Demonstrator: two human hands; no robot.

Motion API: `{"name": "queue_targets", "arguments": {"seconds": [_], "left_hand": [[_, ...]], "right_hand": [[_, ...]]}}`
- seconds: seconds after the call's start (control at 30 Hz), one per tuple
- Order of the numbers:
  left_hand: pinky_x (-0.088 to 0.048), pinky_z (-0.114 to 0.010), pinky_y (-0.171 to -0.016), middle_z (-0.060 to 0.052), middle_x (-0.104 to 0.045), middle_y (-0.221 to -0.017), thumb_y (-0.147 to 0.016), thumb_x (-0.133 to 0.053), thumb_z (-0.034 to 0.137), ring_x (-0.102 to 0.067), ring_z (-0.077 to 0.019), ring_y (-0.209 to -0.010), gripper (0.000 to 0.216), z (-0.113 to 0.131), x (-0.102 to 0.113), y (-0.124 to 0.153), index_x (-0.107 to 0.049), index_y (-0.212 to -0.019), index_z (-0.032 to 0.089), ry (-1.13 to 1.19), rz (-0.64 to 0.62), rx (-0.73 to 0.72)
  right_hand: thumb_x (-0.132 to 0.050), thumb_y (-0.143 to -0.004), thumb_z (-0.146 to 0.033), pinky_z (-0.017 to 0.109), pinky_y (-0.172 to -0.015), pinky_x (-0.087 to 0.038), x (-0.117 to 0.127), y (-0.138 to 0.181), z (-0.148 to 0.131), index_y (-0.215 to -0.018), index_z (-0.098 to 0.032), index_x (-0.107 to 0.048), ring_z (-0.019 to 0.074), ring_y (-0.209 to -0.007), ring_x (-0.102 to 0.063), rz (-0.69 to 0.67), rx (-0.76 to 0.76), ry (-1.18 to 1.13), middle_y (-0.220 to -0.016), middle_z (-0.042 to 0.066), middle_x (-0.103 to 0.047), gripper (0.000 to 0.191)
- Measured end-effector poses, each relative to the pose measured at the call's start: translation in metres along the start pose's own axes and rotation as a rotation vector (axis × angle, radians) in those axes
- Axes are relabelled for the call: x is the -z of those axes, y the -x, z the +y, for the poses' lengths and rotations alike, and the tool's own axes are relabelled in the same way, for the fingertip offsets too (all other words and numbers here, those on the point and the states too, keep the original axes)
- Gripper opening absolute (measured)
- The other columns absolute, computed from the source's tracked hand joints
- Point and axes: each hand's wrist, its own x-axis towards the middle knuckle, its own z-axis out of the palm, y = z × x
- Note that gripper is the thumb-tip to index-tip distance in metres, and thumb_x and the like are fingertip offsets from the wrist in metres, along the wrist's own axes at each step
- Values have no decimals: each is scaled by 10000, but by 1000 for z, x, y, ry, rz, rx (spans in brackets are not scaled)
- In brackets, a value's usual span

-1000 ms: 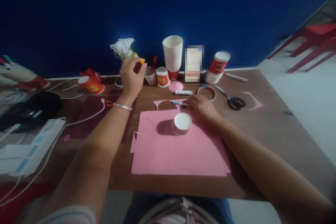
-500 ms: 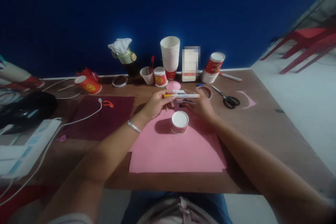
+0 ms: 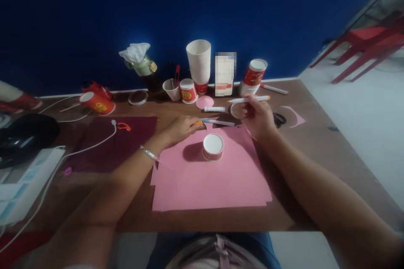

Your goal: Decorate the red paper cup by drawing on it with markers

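Observation:
My right hand [image 3: 260, 118] grips a white marker [image 3: 238, 100] with an orange end, raised above the back of the desk and its uncovered tip pointing left. In my left hand [image 3: 181, 127] a small yellow-orange marker cap [image 3: 198, 123] is pinched between the fingertips. Beside those fingertips lies a blue-tipped marker [image 3: 219, 122], and behind it another white marker [image 3: 215, 109]. Between my forearms, a short red-and-white paper cup [image 3: 213, 147] stands bottom up on stacked pink paper [image 3: 211, 189].
Along the wall stand a cup stack [image 3: 199, 61], a phone [image 3: 224, 73] and stacked cups [image 3: 253, 76]. Scissors [image 3: 279, 120] and a tape roll [image 3: 235, 111] are partly hidden by my right hand. A power strip [image 3: 30, 185] and white cable lie left.
The marker has been uncapped: my right hand has carried it up and right, while my left hand has drawn left and down with the cap. The view has shifted slightly.

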Motion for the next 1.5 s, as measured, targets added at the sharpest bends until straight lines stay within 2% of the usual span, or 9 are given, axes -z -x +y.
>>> {"name": "queue_targets", "arguments": {"seconds": [0.2, 0.37, 0.5, 0.63, 0.87, 1.0, 1.17, 1.33, 1.5], "left_hand": [[-484, -341, -864, -58, -738, -965, -999, -744, 287, -663, -226, -916, 107, -9, -17, -15, -834, -956, 250, -82, 5, -146], [-544, -391, -988, -73, -708, -1119, -997, -739, 259, -681, -233, -1036, 204, -5, 0, 7, -838, -1175, 262, -112, 137, -147], [-582, -448, -1070, -108, -672, -1455, -917, -859, 375, -693, -295, -1254, 586, 13, 8, 40, -691, -1475, 312, 139, 55, -76], [-393, -597, -1321, -152, -501, -1721, -755, -1011, 468, -484, -402, -1604, 1060, 30, -17, 50, -479, -1667, 380, 474, -94, -36], [-579, -464, -1048, -111, -788, -1236, -784, -970, 547, -742, -305, -1165, 623, 47, -56, 27, -741, -1246, 198, 869, 132, 137], [-590, -352, -854, -46, -768, -924, -764, -978, 544, -735, -200, -877, 494, 57, -58, 22, -748, -982, 165, 1221, 227, 173], [-622, -388, -882, -68, -804, -970, -782, -968, 491, -777, -227, -901, 462, 58, -60, 27, -773, -1049, 167, 1349, 218, 226], [-632, -358, -863, -29, -794, -935, -800, -948, 473, -772, -203, -887, 408, 55, -64, 30, -766, -1045, 202, 1381, 211, 236], [-608, -333, -868, -52, -784, -973, -848, -931, 488, -763, -220, -972, 413, 55, -61, 34, -749, -1064, 186, 1383, 77, 194]], "right_hand": [[-875, -864, -599, 276, -525, -447, -8, 9, 14, -950, -268, -701, 129, -577, -543, -71, -45, 114, -697, -46, -602, 384], [-913, -814, -611, 257, -500, -423, -11, 15, 16, -926, -259, -729, 114, -550, -522, -75, -82, 76, -680, -49, -606, 413], [-946, -782, -618, 246, -495, -428, -10, 12, 15, -919, -249, -726, 107, -547, -530, -63, -58, 19, -673, -55, -618, 452], [-981, -774, -579, 238, -513, -453, -15, 15, 15, -888, -229, -718, 94, -550, -546, -94, -28, -17, -690, -48, -642, 452], [-923, -820, -649, 249, -523, -494, -19, 15, 3, -992, -250, -742, 108, -567, -589, -39, 63, 45, -733, -42, -698, 471], [-925, -872, -544, 235, -525, -469, -22, 24, -20, -922, -255, -681, 102, -555, -571, -8, 202, 118, -677, -67, -650, 382], [-687, -1096, -467, 296, -655, -575, -27, 72, -33, -1032, -262, -687, 135, -678, -652, -60, 415, 447, -870, -8, -714, 215], [-826, -1006, -388, 350, -735, -615, -26, 110, -15, -1244, -261, -640, 202, -852, -696, -312, 602, 824, -1020, 46, -712, 327], [-768, -1021, -195, 305, -660, -560, -23, 113, -14, -1155, -274, -677, 184, -790, -672, -402, 698, 948, -945, 22, -680, 180]]}}
